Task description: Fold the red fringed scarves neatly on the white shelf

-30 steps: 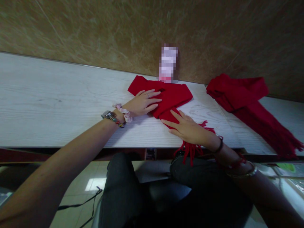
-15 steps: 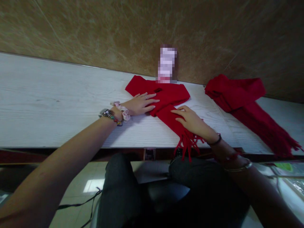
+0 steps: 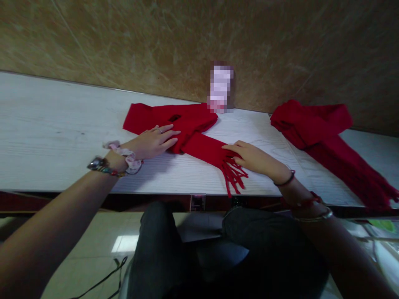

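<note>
A folded red scarf (image 3: 202, 147) with a fringed end lies on the white wood-grain table in front of me. One end of it crosses over the rest, and a small dark patch shows near the top of the fold. My left hand (image 3: 152, 141) rests flat on the folded part, its fingers stretched out and apart. Close to the fringe, my right hand (image 3: 252, 155) touches the scarf's end with its fingers extended. Part of the fringe is hidden beneath that hand.
Another red fringed scarf (image 3: 314, 128), looped over itself, lies to the right, its fringe reaching the front edge. A blurred-out pale object (image 3: 220, 87) leans against the brown marbled wall (image 3: 124, 45). The white table (image 3: 56, 137) runs along this wall, with my knees below it.
The scarf in front of me has slid to the left along the table, and my left hand has moved left with it. My right hand stays almost in place, nearer the fringe now.
</note>
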{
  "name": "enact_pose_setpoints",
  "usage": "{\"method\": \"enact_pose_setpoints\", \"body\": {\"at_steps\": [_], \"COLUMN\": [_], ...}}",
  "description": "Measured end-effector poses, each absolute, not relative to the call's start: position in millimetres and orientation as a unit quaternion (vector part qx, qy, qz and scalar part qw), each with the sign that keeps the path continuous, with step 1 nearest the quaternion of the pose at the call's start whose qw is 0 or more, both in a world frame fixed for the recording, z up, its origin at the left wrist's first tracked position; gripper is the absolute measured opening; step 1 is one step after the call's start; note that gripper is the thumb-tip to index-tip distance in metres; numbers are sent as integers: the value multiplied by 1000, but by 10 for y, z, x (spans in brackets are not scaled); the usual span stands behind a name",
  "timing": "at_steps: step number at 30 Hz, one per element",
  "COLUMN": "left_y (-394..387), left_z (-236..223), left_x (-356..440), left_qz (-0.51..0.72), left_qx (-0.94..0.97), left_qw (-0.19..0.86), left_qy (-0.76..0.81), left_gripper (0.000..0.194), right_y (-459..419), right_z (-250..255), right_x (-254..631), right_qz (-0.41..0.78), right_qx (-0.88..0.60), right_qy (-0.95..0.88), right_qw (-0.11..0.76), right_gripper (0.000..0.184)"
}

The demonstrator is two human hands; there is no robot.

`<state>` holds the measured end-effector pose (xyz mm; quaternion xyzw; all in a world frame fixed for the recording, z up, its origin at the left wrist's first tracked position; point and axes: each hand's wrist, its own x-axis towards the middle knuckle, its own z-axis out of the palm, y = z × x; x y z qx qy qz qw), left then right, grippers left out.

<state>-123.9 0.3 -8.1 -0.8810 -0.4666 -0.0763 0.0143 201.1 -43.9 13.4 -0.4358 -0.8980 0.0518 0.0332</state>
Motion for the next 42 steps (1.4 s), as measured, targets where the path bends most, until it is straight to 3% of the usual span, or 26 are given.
{"method": "enact_pose_setpoints", "body": {"at_steps": [4,9,13,21,24,27,30,34,39,42], "left_y": [-46,-135,-169,-164,-172,-187,-179,-119,-115,-155], "left_z": [-90,-119,-123,-134,-130,-112,-104,-146,-155,-78], "left_x": [-1173,-1066,-1055,-1034,-1001,-979,-987,-1028,-1038,-959], "left_qz": [-60,-95,-99,-117,-126,-147,-158,-147,-146,-165], "left_qx": [-863,-821,-819,-814,-809,-808,-842,-883,-872,-876], "left_qw": [12,42,50,63,62,78,87,46,51,79], "left_qy": [-501,-561,-562,-565,-570,-565,-508,-444,-465,-446], "left_gripper": [48,45,45,45,44,42,44,48,46,44], "right_y": [-388,-550,-639,-480,-513,-609,-674,-641,-574,-572], "right_z": [170,309,269,229,330,362,285,165,241,369], "right_x": [2219,2009,1764,2568,2591,2197,1754,1711,2287,2432], "right_qz": [-14,-6,35,16,0,22,21,-12,52,64], "right_qx": [-483,-381,-306,-451,-477,-389,-314,-320,-382,-414], "right_qy": [-875,-911,-949,-891,-878,-907,-943,-947,-922,-908], "right_qw": [34,159,75,-53,45,159,104,12,-37,-11], "right_gripper": [41,28,16,21,20,15,16,18,21,20]}}
